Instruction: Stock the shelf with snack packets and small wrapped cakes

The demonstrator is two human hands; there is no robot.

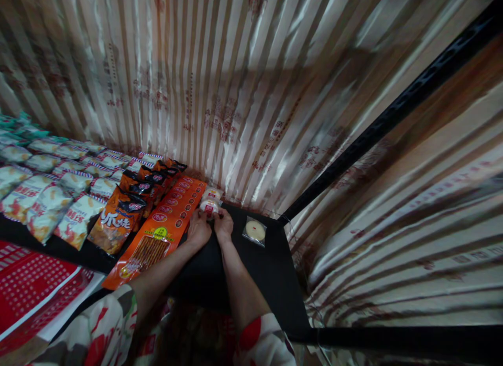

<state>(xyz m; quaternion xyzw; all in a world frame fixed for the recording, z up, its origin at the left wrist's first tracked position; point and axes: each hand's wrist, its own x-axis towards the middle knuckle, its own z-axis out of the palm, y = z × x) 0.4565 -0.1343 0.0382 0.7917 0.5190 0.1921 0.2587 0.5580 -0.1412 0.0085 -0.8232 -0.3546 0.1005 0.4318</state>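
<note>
Both of my hands are at the back of a black shelf [271, 271]. Between their fingertips is a small white packet [209, 206] with a red label, touched from both sides. My left hand [199, 229] is closed on its left edge, beside a long orange snack bag [168, 214] of brown sticks. My right hand [223, 223] pinches the right edge. Just behind stands or lies a similar white packet [214, 193]; which, I cannot tell. Right of my hands, a clear-wrapped round pale cake or biscuit [255, 230] with a red mark lies flat.
Orange and black snack bags [116, 219] and rows of white snack bags [78, 216] fill the shelf's left part. A red plastic basket [31, 287] is at lower left. A black metal post [377, 127] slants up at right before a pleated, printed curtain [223, 93].
</note>
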